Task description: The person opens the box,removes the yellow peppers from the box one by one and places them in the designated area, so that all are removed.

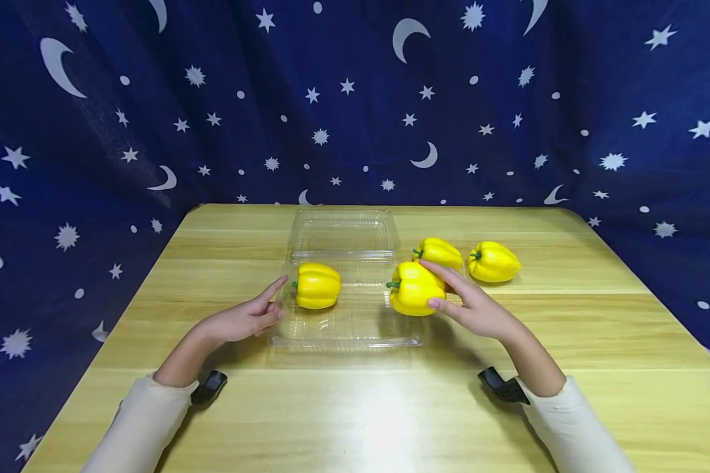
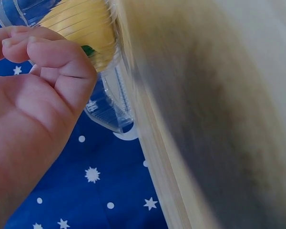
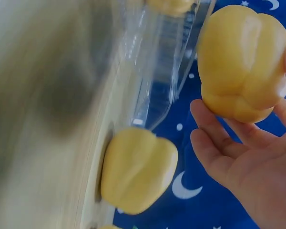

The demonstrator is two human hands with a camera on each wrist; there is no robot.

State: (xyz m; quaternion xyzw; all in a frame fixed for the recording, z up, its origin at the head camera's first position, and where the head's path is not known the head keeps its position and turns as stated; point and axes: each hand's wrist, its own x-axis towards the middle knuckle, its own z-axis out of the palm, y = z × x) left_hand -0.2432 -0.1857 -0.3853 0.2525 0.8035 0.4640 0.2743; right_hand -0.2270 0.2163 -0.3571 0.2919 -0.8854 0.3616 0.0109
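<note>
My right hand (image 1: 476, 305) grips a yellow bell pepper (image 1: 415, 289) by its right side, thumb at the front. That pepper is held up over the right edge of a clear plastic clamshell box (image 1: 355, 332), its green stem pointing left. Inside the box, toward the left, lies another yellow bell pepper (image 1: 319, 286). At the box's left wall is my left hand (image 1: 242, 320), index finger straight and fingertips right at the rim. Its other fingers bend toward the palm in the left wrist view, beside the box wall and the pepper behind it.
Two more yellow bell peppers lie on the wooden table (image 1: 307, 414) right of the box: one pepper (image 1: 439, 252) partly behind the held one, another pepper (image 1: 494, 261) farther right. The box's lid (image 1: 344, 233) is folded back. A dark blue curtain (image 1: 355, 118) hangs behind the table.
</note>
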